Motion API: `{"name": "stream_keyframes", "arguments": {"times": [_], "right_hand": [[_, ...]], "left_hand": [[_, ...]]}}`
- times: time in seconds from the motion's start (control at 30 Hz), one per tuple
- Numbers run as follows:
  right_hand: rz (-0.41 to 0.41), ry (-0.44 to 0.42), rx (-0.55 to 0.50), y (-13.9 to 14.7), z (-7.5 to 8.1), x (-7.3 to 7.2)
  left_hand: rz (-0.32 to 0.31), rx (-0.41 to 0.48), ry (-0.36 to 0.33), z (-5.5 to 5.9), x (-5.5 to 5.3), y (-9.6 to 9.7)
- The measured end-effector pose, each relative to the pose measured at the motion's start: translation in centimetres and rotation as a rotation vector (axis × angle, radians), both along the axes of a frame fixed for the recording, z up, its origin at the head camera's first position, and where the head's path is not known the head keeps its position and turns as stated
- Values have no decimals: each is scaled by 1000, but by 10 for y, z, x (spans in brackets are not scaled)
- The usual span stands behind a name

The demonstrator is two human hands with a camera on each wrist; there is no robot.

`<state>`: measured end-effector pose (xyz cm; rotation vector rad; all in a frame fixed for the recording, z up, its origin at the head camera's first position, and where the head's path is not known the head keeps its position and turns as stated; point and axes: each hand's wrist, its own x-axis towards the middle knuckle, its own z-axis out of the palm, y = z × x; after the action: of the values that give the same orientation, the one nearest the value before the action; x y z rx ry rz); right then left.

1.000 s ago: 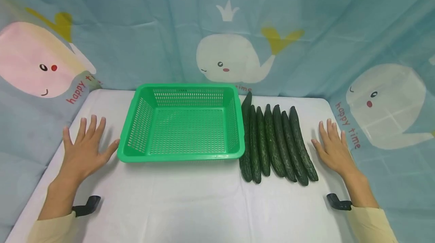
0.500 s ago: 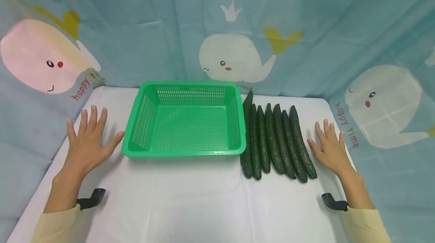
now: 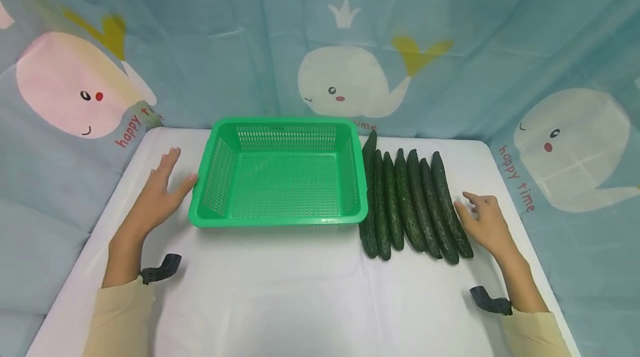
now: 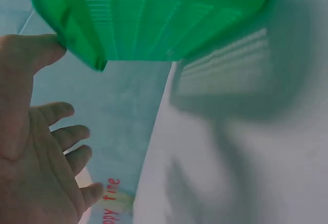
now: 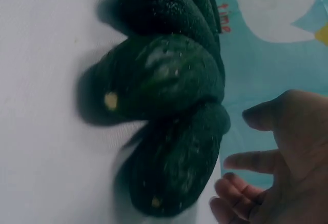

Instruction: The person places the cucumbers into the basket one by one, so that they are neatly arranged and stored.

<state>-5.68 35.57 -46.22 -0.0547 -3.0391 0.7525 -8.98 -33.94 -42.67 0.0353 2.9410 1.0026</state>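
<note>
A green plastic basket point(image 3: 280, 222) with perforated walls stands on the white-covered table, nothing inside it. Beside its left wall is my left hand point(image 3: 157, 201), palm turned toward it and fingers extended. The thumb is close to the rim in the left wrist view; whether it touches I cannot tell. Several dark green cucumbers point(image 3: 410, 207) lie side by side right of the basket, the leftmost partly under its rim. My right hand point(image 3: 489, 224) hovers beside the rightmost cucumber point(image 5: 179, 167), its fingers loosely bent and holding nothing, with a gap showing in the right wrist view.
A white cloth point(image 3: 300, 290) covers the table. Blue curtain point(image 3: 225, 57) printed with whales surrounds it at the back and both sides. Each wrist bears a black camera mount, one on the left point(image 3: 162, 269) and one on the right point(image 3: 490, 301).
My left hand has moved right and turned sideways at the basket's left wall. My right hand's fingers went from spread to bent near the cucumbers. The view has shifted slightly.
</note>
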Motion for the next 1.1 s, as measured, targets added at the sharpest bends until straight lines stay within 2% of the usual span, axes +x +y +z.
{"name": "stream_keyframes", "arguments": {"times": [0.1,0.23,0.37,0.53,0.67,0.8,0.9,1.0,1.1], "right_hand": [[-20,-57,-13,-3,1,-6],[6,-127,-41,-10,-3,-12],[30,-135,-38,-15,-8,-16],[66,-122,-63,-16,-8,-21],[72,-187,-89,-13,-2,-21],[81,-297,-62,-10,9,-22],[90,-363,2,-11,24,-33],[74,-372,70,-13,28,-43],[41,-322,123,-14,20,-41]], "left_hand": [[27,120,-47,-5,-1,6],[23,215,-28,-14,1,10],[14,297,-15,-21,1,13],[23,417,-47,-27,-1,17],[21,456,-84,-32,-4,23],[22,622,-182,-32,-9,26],[20,787,-258,-32,-12,26],[21,837,-274,-32,-12,26],[18,842,-277,-32,-10,27]]}}
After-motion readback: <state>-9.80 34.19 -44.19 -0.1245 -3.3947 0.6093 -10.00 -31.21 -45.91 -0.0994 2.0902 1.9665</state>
